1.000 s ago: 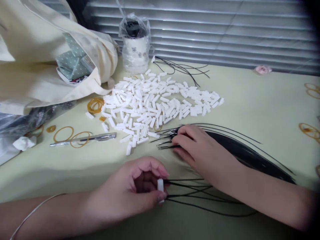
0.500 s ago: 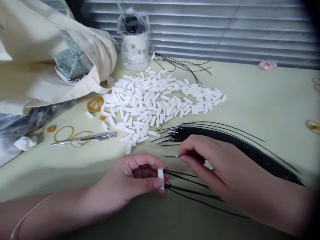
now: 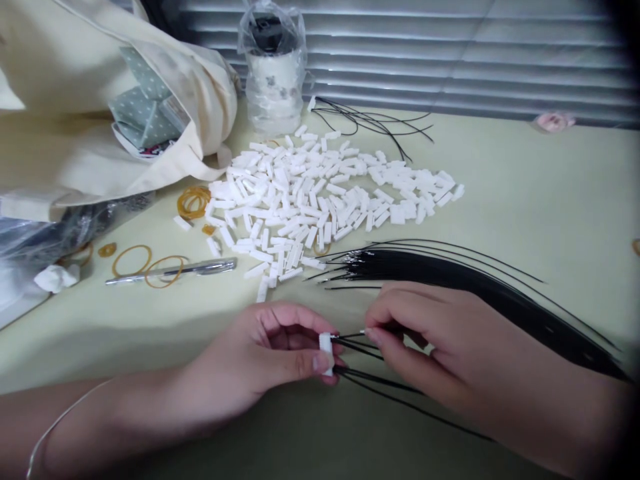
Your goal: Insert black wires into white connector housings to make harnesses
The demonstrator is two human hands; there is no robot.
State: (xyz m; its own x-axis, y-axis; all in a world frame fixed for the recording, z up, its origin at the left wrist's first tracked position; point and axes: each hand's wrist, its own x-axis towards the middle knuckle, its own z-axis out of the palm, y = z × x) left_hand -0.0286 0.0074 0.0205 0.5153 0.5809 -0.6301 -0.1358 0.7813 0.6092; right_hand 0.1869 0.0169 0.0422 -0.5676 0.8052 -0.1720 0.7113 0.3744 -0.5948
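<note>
Between the thumb and fingers of my left hand [image 3: 283,350] is a small white connector housing [image 3: 326,352]. Several black wires [image 3: 385,381] run out of its right side and pass under my right hand [image 3: 425,340]. The right thumb and forefinger pinch a single black wire [image 3: 353,335], whose metal tip is at the upper end of the housing. I cannot tell whether that tip is inside it. Just beyond my right hand lies a thick bundle of black wires [image 3: 430,270] with bare metal ends at the left.
A wide heap of white housings [image 3: 300,193] covers the table's middle. Rubber bands [image 3: 194,202] and a pen [image 3: 200,268] lie to its left, by a cloth bag [image 3: 200,133]. Behind stand a plastic-wrapped cup [image 3: 274,80] and a wired connector [image 3: 370,119] before the blinds.
My right hand has moved down with the pinched wire, bringing its tip from above to the housing's upper end. My left hand keeps its hold. The view has shifted slightly.
</note>
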